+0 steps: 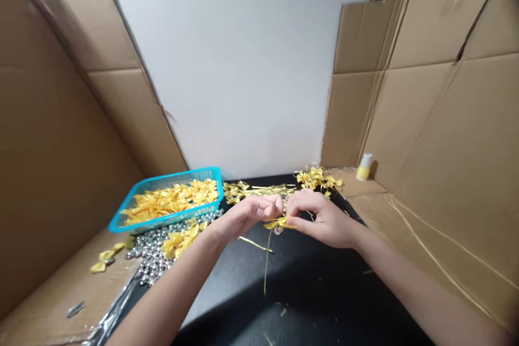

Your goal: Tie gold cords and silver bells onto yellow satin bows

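In front of me, over the black tabletop, a small yellow ribbon bow (276, 223) is held between my two hands. My right hand (318, 216) pinches its right end between thumb and forefinger. Curled fingers of my left hand (253, 213) close on its left side; their exact grip is partly hidden. A thin gold strand (266, 267) hangs down below the bow. Just under the fingers there is a small shiny silver piece (278, 231), partly covered. Behind the hands lie flat gold ribbon strips (270, 190).
A turquoise basket (152, 225) full of yellow bows stands at left. Beside it lie silver beads (152, 259) and loose yellow bows (182, 240). Finished-looking gold bow clusters (318, 179) sit at the back right, near a thread cone (364, 167). Cardboard walls (454, 135) flank both sides.
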Action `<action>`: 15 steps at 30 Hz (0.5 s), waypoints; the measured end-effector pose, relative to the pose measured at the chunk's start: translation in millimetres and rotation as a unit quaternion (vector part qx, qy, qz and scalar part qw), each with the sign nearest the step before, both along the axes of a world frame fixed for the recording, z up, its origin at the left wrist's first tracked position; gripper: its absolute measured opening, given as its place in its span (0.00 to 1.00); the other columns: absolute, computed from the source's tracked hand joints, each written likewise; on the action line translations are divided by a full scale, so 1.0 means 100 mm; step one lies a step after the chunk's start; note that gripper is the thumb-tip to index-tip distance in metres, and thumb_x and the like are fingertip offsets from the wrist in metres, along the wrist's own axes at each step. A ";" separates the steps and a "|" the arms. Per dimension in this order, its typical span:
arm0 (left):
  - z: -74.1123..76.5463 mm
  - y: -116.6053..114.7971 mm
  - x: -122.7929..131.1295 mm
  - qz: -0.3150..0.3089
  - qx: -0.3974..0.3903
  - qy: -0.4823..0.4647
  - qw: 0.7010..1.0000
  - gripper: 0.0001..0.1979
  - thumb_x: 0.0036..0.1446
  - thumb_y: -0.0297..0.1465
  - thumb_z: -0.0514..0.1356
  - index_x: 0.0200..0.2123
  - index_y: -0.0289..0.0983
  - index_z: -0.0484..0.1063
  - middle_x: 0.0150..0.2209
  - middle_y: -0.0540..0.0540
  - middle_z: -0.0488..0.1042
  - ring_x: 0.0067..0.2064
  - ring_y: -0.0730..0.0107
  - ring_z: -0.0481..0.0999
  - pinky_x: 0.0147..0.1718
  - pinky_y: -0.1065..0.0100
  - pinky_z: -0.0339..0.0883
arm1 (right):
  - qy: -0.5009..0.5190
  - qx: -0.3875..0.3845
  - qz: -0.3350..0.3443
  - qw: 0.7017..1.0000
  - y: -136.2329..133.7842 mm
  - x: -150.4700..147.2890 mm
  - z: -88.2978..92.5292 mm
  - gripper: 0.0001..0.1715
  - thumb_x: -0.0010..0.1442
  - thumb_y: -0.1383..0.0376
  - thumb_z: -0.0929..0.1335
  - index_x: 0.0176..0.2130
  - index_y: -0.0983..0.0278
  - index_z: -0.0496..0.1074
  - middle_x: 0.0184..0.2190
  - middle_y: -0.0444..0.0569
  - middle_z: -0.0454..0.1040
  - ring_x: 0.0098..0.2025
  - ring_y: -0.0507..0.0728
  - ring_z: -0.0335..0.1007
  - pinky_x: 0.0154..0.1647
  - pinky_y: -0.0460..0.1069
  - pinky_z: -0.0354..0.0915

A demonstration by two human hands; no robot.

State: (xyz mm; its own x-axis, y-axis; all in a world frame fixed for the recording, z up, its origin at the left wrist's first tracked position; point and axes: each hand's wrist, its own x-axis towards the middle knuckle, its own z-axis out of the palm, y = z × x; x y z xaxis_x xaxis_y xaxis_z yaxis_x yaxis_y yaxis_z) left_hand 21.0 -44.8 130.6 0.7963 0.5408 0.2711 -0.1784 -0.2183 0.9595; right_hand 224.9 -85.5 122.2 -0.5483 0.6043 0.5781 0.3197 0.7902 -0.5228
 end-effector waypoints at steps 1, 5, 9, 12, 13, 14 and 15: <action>0.06 0.04 -0.04 0.009 0.011 -0.001 1.000 0.21 0.45 0.41 0.60 0.15 0.38 0.53 0.24 0.49 0.56 0.29 0.67 0.55 0.32 0.64 0.55 | 0.001 -0.002 0.010 1.000 0.05 -0.03 0.05 0.16 0.65 0.61 0.65 0.26 0.64 0.69 0.24 0.43 0.71 0.30 0.51 0.64 0.37 0.49 0.60; 0.21 0.13 -0.13 0.058 0.036 -0.030 0.997 0.29 0.42 0.50 0.61 0.14 0.38 0.46 0.22 0.52 0.51 0.26 0.70 0.51 0.27 0.66 0.53 | 0.008 -0.009 0.035 0.999 0.13 -0.13 0.24 0.14 0.64 0.64 0.66 0.26 0.64 0.69 0.24 0.43 0.69 0.28 0.50 0.63 0.32 0.46 0.60; 0.27 0.13 -0.22 0.095 0.045 -0.026 0.994 0.32 0.44 0.57 0.57 0.14 0.40 0.43 0.17 0.56 0.43 0.22 0.73 0.46 0.23 0.67 0.50 | -0.003 0.032 0.004 0.999 0.07 -0.14 0.35 0.14 0.64 0.66 0.66 0.26 0.64 0.69 0.25 0.42 0.70 0.29 0.50 0.64 0.36 0.48 0.60; 0.32 0.06 -0.36 0.109 0.049 0.028 0.992 0.31 0.47 0.57 0.58 0.15 0.40 0.49 0.16 0.57 0.44 0.21 0.75 0.45 0.23 0.69 0.46 | -0.036 0.048 -0.004 0.998 -0.03 -0.10 0.37 0.12 0.64 0.67 0.67 0.27 0.64 0.69 0.26 0.41 0.71 0.31 0.50 0.65 0.40 0.49 0.59; 0.34 0.02 -0.42 0.110 0.050 0.055 0.991 0.29 0.49 0.55 0.59 0.15 0.39 0.53 0.16 0.57 0.47 0.21 0.76 0.46 0.23 0.69 0.44 | -0.051 0.050 -0.004 0.997 -0.06 -0.09 0.36 0.11 0.64 0.67 0.67 0.28 0.64 0.70 0.27 0.41 0.72 0.32 0.50 0.66 0.41 0.49 0.58; 0.36 -0.03 -0.47 0.105 0.053 0.089 0.989 0.26 0.50 0.51 0.61 0.16 0.37 0.60 0.17 0.56 0.52 0.22 0.76 0.49 0.22 0.70 0.44 | -0.067 0.051 -0.007 0.996 -0.09 -0.08 0.36 0.11 0.64 0.67 0.67 0.29 0.63 0.70 0.28 0.41 0.72 0.33 0.50 0.67 0.42 0.50 0.57; 0.37 -0.07 -0.52 0.100 0.055 0.122 0.986 0.21 0.51 0.46 0.64 0.19 0.36 0.66 0.18 0.54 0.58 0.23 0.76 0.53 0.23 0.70 0.45 | -0.083 0.051 -0.011 0.995 -0.11 -0.07 0.35 0.10 0.64 0.67 0.67 0.29 0.63 0.71 0.28 0.41 0.73 0.33 0.50 0.67 0.43 0.50 0.56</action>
State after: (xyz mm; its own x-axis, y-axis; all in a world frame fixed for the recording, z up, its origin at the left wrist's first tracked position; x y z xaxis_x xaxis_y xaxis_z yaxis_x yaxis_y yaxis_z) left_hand -31.4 -52.1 168.0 0.7248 0.6721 0.1515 0.1115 -0.3314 0.9369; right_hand 218.1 -96.7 157.7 -0.6287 0.5601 0.5394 0.4122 0.8282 -0.3796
